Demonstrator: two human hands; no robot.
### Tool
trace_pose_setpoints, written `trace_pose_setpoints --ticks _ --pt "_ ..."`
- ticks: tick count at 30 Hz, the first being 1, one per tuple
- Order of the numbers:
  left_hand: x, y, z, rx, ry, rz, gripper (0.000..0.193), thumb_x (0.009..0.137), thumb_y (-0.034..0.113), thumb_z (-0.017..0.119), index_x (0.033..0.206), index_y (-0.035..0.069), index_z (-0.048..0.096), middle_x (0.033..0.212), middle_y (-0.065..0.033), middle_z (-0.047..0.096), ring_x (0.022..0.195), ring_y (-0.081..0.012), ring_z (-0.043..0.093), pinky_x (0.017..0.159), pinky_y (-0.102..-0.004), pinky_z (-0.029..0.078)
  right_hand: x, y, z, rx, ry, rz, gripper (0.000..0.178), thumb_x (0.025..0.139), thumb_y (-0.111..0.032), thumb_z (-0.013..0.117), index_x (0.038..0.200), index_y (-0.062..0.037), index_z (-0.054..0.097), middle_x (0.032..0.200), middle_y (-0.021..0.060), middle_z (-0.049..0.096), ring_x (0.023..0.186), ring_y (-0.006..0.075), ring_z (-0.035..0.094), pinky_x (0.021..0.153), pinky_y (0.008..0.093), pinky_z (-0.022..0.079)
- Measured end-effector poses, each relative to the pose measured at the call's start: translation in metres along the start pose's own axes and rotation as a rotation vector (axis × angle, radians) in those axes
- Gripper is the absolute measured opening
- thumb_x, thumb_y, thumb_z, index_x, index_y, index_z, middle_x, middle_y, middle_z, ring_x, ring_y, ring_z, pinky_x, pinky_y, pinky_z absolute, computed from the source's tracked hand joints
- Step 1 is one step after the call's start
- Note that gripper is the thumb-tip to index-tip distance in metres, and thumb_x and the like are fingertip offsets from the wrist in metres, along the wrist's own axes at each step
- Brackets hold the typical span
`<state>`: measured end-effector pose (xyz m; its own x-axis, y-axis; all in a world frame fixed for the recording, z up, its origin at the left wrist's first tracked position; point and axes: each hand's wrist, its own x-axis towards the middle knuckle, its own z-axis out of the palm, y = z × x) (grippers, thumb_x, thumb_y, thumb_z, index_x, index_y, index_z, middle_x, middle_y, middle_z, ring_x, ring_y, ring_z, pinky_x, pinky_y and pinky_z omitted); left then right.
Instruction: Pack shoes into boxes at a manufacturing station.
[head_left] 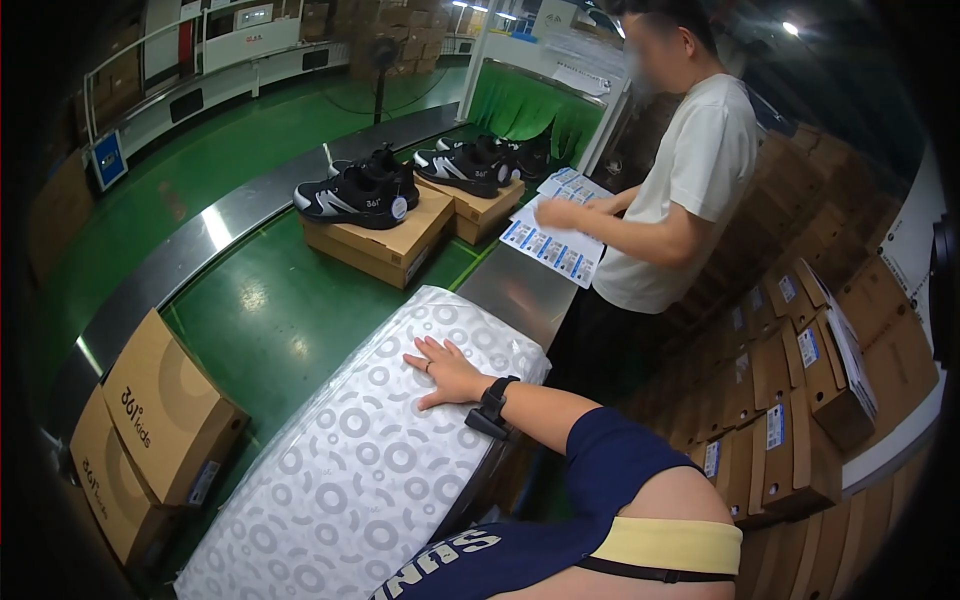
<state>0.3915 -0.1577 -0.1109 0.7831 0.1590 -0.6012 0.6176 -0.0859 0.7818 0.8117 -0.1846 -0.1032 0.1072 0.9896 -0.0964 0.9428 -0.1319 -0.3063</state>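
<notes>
My right hand (450, 375) lies palm down with fingers spread on a large stack of wrapping paper (350, 440), white with grey rings and arcs. A black band circles that wrist, and the arm reaches in from the lower right out of a navy sleeve. Nothing is between the fingers. My left hand does not show. Beyond the stack, a pair of black and grey sneakers (350, 195) with a round tag rests on a brown shoebox (375, 245). Another such pair (460, 165) sits on a second box (475, 212) just behind.
Brown shoeboxes (165, 410) stand at the left on the green conveyor belt (265, 310). Across the metal edge, a person in a white shirt (690, 180) handles label sheets (550, 250). Many shoeboxes (790, 440) are piled at the right. A green strip curtain (520, 100) hangs at the back.
</notes>
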Motion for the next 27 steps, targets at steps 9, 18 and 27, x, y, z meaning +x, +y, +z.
trace_pose_setpoints --ticks 9,18,27 --pt "0.012 -0.001 0.002 0.080 -0.030 0.019 0.031 0.082 0.030 0.050 0.097 0.004 0.054 0.091 -0.0137 0.053 0.083 -0.0182 0.051 0.070 -0.0311 0.037 0.002 -0.002 0.003 0.034 -0.001 0.001 0.088 0.062 -0.048 0.067 0.133 -0.0130 0.029 0.139 0.0213 0.016 0.130 0.0324 0.012 0.104 0.0457 0.009" --pt "0.004 0.007 -0.020 0.215 0.006 0.017 0.029 0.082 0.029 0.050 0.095 0.003 0.055 0.087 -0.0132 0.053 0.080 -0.0176 0.052 0.068 -0.0299 0.038 0.002 0.002 0.002 0.014 0.048 -0.006 0.086 0.062 -0.049 0.067 0.132 -0.0137 0.031 0.138 0.0212 0.018 0.129 0.0323 0.014 0.103 0.0458 0.011" --pt "0.021 0.044 -0.074 0.436 0.110 0.104 0.028 0.082 0.029 0.050 0.092 0.003 0.056 0.084 -0.0128 0.054 0.076 -0.0171 0.053 0.065 -0.0287 0.039 -0.006 -0.001 0.002 0.020 0.041 -0.002 0.085 0.062 -0.048 0.067 0.131 -0.0131 0.033 0.138 0.0197 0.019 0.129 0.0323 0.015 0.103 0.0461 0.011"
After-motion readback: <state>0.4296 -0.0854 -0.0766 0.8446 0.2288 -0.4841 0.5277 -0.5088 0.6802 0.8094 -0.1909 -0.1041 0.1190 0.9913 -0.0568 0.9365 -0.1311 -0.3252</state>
